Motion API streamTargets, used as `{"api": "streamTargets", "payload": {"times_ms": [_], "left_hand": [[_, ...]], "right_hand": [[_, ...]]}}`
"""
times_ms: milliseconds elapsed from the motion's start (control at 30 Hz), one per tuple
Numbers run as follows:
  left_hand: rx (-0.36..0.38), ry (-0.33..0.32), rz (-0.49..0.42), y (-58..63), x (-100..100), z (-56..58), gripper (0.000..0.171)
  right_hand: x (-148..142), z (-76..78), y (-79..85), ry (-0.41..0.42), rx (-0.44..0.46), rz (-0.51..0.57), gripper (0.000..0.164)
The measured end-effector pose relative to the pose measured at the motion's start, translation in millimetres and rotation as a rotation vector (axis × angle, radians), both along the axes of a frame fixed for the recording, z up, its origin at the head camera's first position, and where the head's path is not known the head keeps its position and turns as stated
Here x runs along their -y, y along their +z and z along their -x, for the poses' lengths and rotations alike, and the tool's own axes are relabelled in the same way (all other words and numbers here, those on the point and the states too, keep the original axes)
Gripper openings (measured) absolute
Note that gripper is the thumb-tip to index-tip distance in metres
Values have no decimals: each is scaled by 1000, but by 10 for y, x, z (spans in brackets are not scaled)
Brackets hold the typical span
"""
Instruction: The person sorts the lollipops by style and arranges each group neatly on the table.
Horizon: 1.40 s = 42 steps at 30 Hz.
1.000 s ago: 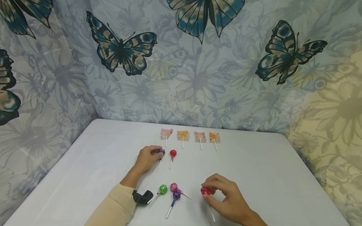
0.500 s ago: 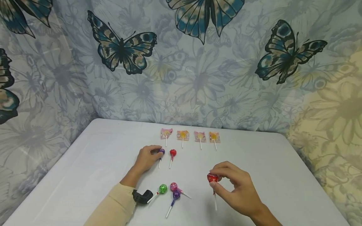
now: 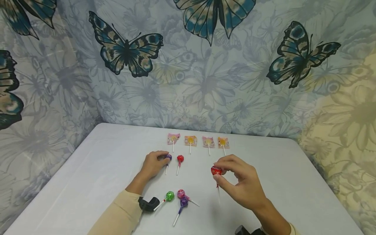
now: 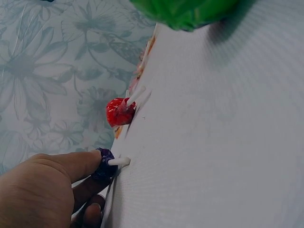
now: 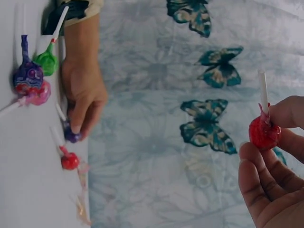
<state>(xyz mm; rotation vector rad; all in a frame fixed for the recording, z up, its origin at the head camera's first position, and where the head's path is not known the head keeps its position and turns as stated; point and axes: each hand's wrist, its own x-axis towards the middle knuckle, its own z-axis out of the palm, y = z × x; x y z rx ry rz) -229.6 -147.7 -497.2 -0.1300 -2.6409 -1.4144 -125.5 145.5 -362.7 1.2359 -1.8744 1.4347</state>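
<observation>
My left hand (image 3: 153, 165) pinches the wrapped head of a purple lollipop (image 4: 105, 164) between thumb and fingers, its white stick pointing back toward me on the table. Just right of it lies a red lollipop (image 3: 180, 158). Raised over the table, my right hand (image 3: 242, 182) holds another red lollipop (image 5: 264, 133) by its head, with thumb and fingertips around the ball; its stick hangs down in the head view. Nearer to me lie a green lollipop (image 3: 170, 196), a pink lollipop (image 3: 180, 193) and a second purple lollipop (image 3: 183, 202), whose head overlaps the pink one.
Along the back of the white table (image 3: 88, 169) runs a row of several flat lollipops in clear packets, among them a pink packet (image 3: 173, 139) and an orange packet (image 3: 223, 142). A butterfly-patterned cloth (image 3: 205, 81) hangs behind the table edge.
My right hand has lifted the red lollipop off the near right area and carried it forward, toward the back row. My left hand keeps its place on the purple lollipop.
</observation>
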Motion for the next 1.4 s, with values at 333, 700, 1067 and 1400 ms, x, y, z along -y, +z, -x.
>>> {"api": "streamTargets", "payload": {"times_ms": [333, 700, 1067, 1400], "left_hand": [[-3, 12, 4, -18, -14, -9, 28], [-13, 6, -2, -6, -45, -67, 28], [3, 14, 5, 0, -44, -93, 28], [-8, 5, 11, -5, -23, -44, 28]], "right_hand": [[54, 237, -123, -39, 30, 18, 43], [106, 413, -250, -125, 125, 6, 29], [306, 516, -254, -184, 186, 12, 25], [431, 658, -404, -289, 292, -36, 21]]}}
